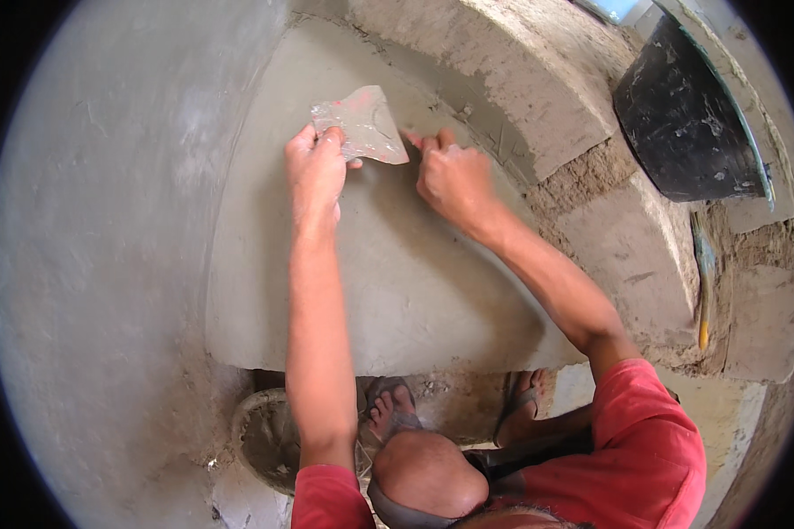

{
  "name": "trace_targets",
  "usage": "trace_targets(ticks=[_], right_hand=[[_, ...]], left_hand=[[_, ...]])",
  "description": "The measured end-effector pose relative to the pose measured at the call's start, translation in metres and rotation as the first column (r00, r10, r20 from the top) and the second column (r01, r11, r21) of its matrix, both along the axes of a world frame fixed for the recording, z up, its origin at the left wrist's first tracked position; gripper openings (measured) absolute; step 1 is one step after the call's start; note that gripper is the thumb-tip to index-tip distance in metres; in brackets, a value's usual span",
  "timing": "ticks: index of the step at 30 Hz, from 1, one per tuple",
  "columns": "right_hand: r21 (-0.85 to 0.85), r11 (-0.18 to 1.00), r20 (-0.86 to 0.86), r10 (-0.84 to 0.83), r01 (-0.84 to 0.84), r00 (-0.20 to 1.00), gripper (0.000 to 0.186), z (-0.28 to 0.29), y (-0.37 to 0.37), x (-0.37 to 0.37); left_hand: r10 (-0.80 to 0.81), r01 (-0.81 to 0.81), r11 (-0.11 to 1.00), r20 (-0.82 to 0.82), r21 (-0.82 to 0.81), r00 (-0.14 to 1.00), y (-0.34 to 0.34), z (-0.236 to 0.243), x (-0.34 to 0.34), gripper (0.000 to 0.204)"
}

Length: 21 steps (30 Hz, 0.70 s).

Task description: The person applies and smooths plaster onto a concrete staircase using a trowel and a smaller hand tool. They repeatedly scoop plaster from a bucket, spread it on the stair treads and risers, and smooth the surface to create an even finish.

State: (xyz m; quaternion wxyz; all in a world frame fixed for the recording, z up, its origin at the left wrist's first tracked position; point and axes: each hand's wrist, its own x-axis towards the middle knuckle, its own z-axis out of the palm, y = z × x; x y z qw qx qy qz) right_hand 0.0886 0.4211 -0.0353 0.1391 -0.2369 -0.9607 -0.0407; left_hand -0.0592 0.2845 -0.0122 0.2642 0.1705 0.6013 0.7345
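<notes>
My left hand point(316, 172) grips a thin, flat scraper plate point(366, 123) by its near left corner, thumb on top. Grey cement and red specks cover the plate, which is held over a wet-looking grey cement surface point(326, 300). Close to the plate's right edge, my right hand point(454, 176) is closed with its knuckles up. A small reddish tip pokes out at its fingers; I cannot make out what it belongs to. The right hand's shadow falls across the smoothed cement.
A curved block ledge point(538, 97) borders the cement on the right. On it are a black tub point(679, 115) and a brush point(704, 282) with a yellow handle end. A smooth grey wall point(132, 194) rises at left. Below the slab's near edge sits a bucket point(269, 441) of cement, beside my foot.
</notes>
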Motion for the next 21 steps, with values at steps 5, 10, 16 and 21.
trace_targets(ticks=[5, 10, 16, 21], right_hand=[[0.120, 0.986, 0.050, -0.124, 0.117, 0.991, 0.023, -0.006, 0.004, 0.004], [0.120, 0.992, 0.079, 0.012, -0.022, 0.997, 0.021, -0.012, 0.003, 0.011], [0.213, 0.973, 0.122, -0.119, 0.091, 0.985, 0.019, -0.022, 0.025, -0.004], [0.030, 0.999, 0.108, -0.022, 0.019, 0.994, 0.019, -0.024, 0.012, 0.001]], left_hand=[[0.020, -0.017, 0.998, 0.040, -0.064, 0.999, -0.021, 0.000, -0.003, 0.021], [0.027, -0.027, 1.000, 0.081, -0.006, 0.996, -0.024, -0.001, 0.002, 0.018], [0.018, -0.017, 1.000, 0.089, -0.017, 0.996, -0.027, -0.005, 0.006, 0.016], [0.022, -0.023, 1.000, 0.084, 0.015, 0.996, -0.030, -0.005, 0.007, 0.014]])
